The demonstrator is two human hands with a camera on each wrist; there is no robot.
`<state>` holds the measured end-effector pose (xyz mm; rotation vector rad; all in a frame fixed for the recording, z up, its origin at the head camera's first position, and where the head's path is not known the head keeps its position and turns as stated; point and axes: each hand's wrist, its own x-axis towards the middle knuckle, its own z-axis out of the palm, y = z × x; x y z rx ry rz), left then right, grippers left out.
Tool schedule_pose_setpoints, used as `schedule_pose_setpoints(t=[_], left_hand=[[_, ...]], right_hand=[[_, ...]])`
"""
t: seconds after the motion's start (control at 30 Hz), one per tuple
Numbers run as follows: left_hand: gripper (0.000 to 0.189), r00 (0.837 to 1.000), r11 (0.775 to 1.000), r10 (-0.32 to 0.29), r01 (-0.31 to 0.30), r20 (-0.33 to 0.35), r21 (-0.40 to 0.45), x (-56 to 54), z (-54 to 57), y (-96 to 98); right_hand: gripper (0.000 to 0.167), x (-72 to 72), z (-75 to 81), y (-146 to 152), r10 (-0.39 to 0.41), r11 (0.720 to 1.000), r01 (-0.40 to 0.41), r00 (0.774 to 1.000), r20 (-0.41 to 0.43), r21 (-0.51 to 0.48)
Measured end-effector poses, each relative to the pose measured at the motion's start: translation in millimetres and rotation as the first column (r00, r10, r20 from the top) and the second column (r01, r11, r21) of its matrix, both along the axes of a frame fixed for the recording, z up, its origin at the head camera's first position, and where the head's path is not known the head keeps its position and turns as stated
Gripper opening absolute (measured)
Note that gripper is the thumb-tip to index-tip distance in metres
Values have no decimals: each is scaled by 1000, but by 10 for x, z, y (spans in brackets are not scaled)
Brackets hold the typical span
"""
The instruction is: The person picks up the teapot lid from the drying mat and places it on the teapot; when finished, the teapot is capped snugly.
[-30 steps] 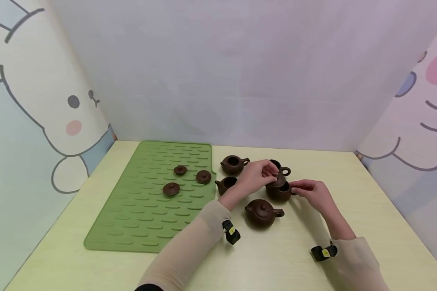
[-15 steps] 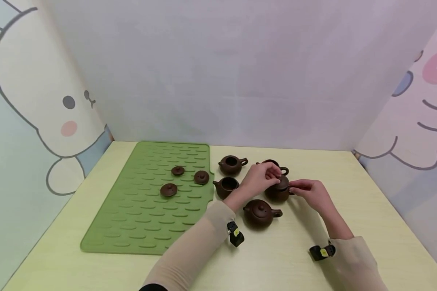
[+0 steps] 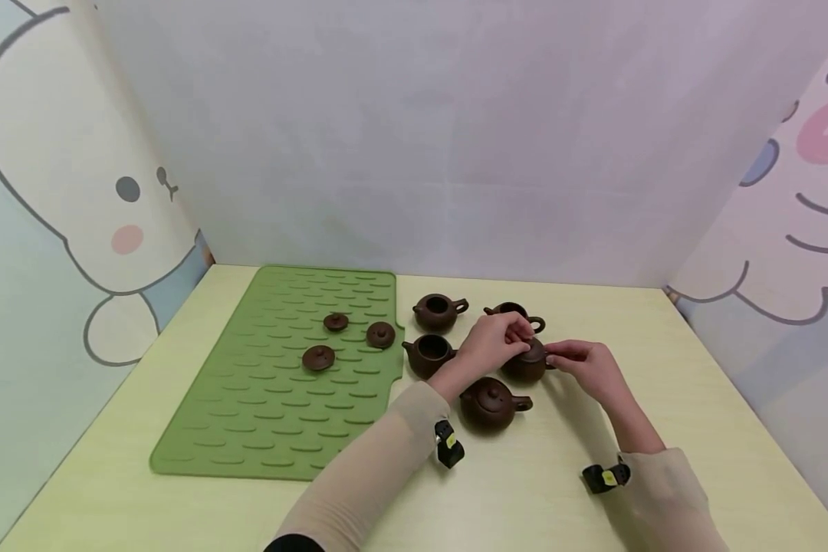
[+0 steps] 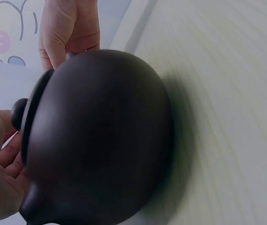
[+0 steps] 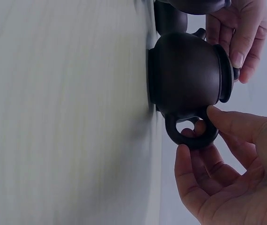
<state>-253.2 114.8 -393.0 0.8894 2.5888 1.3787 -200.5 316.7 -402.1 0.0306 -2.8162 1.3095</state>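
My left hand [image 3: 491, 342] pinches the knob of a dark brown lid [image 5: 225, 73]. This lid sits over the opening of a small clay teapot [image 5: 185, 70]. With thumb and fingers, my right hand [image 5: 246, 164] holds that teapot's looped handle [image 5: 194, 136]. A lidded teapot [image 3: 490, 406] stands nearest me, and in the left wrist view it hides the held one. Three lidless teapots stand around: one at the back left [image 3: 437, 313], one beside my left wrist [image 3: 428, 355], and one behind my left hand [image 3: 510, 310].
A green textured mat [image 3: 248, 414] lies on the left of the pale table [image 3: 648, 337]. Three loose lids rest on it: a left one [image 3: 318, 358], a back one [image 3: 336, 322] and a right one [image 3: 381, 335]. Walls rise behind and at both sides.
My left hand has lowered the lid from above onto the teapot's opening. My right hand has kept its hold on the handle. The view has shifted slightly.
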Motion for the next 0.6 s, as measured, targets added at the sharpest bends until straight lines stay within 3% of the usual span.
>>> schedule_pose_setpoints(t=[0.27, 0.6], left_hand=[[12, 1000, 999, -12, 11, -9, -49, 6, 25, -40], [12, 999, 999, -37, 37, 2, -12, 38, 39, -153]], right_hand=[[27, 10, 8, -14, 15, 1000, -15, 1000, 2, -13], [28, 28, 24, -15, 3, 1000, -3, 1000, -3, 2]])
